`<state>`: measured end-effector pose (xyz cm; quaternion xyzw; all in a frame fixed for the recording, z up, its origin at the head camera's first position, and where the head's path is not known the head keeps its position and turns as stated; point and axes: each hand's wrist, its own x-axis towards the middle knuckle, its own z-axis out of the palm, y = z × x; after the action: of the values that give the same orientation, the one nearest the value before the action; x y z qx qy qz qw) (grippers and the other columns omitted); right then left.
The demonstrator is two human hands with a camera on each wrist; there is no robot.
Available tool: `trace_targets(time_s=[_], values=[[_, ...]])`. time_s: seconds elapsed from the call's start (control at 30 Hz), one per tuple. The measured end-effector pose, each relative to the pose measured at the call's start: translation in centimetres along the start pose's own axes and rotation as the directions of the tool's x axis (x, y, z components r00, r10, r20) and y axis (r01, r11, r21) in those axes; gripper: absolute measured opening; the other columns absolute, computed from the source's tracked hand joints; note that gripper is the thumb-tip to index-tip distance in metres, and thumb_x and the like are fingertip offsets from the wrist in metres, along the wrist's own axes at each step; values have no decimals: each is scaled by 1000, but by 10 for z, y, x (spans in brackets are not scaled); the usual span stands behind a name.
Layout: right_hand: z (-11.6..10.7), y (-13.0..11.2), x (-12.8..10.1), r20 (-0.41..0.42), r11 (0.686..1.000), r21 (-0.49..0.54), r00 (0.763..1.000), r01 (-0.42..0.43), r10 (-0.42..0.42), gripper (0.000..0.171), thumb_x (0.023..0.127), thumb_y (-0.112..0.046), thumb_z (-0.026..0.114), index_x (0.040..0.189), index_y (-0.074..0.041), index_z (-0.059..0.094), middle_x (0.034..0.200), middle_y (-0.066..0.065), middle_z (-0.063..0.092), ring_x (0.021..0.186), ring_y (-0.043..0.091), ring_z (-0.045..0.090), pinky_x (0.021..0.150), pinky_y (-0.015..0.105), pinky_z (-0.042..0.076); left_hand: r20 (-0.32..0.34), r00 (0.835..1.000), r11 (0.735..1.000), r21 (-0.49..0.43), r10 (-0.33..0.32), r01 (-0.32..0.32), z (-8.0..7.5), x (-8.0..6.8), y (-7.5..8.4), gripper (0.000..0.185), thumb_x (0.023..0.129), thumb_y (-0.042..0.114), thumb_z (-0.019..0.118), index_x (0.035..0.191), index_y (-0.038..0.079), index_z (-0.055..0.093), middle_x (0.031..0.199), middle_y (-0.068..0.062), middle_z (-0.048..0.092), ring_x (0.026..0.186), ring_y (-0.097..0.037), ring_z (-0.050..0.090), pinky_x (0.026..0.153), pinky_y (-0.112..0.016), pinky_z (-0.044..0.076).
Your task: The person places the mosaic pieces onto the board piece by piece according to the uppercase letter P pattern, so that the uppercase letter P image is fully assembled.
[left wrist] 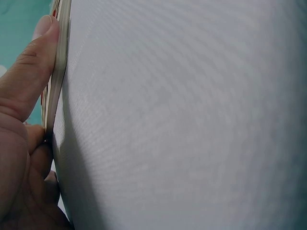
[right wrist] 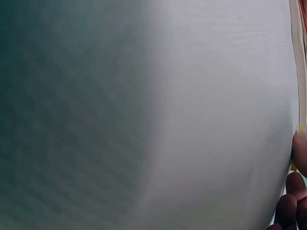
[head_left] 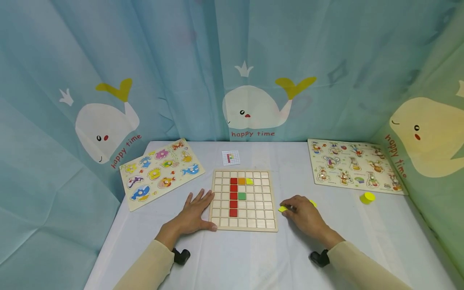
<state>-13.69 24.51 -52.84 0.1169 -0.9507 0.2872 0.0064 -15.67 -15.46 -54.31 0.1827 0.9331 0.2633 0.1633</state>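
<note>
A wooden grid board [head_left: 243, 230] lies on the white table. In its cells sit a column of red tiles [head_left: 233, 196], an orange tile [head_left: 241, 181], a yellow tile [head_left: 249, 181] and a green tile [head_left: 241, 196]. My left hand [head_left: 190, 215], fingers spread, rests at the board's left side. In the left wrist view its thumb [left wrist: 29, 72] lies along the board's edge [left wrist: 60, 72]. Just off the right side, my right hand [head_left: 306, 215] pinches a small yellow tile [head_left: 282, 209] between thumb and fingers. Another yellow piece [head_left: 313, 203] shows partly behind that hand.
Behind the board lies a small pattern card [head_left: 235, 158]. A sea-animal peg puzzle [head_left: 148, 187] is at the back left, a second picture puzzle [head_left: 344, 161] at the back right. A yellow cylinder-shaped piece [head_left: 367, 197] stands in front of the latter. Blue curtains [head_left: 203, 80] surround the table.
</note>
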Motion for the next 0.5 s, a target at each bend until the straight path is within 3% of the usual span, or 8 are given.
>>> trace_targets(time_s=[0.17,0.37,0.5], values=[[-2,5,3,-20,1000,19,1000,0,1,23,91,-9,80,114,-9,79,108,4,76,96,20,64,82,40,55,3,1000,1000,0,-1,1,0,0,0,116,78,57,88,168,15,29,176,-2,25,166,-27,5,134,-54,-7],[-4,7,5,-30,1000,-16,999,15,-16,28,92,-1,77,119,-8,78,105,5,71,88,17,58,73,32,51,6,1000,1000,-5,-2,2,-1,0,0,115,79,55,88,168,14,29,176,-2,25,166,-27,5,134,-55,-8],[-6,7,6,-37,998,-32,998,-52,51,26,92,-6,78,118,-3,75,102,8,70,85,18,60,72,34,51,9,1000,1000,-6,-7,7,-2,0,1,114,79,54,88,168,14,29,176,-2,24,166,-26,4,134,-54,-8]])
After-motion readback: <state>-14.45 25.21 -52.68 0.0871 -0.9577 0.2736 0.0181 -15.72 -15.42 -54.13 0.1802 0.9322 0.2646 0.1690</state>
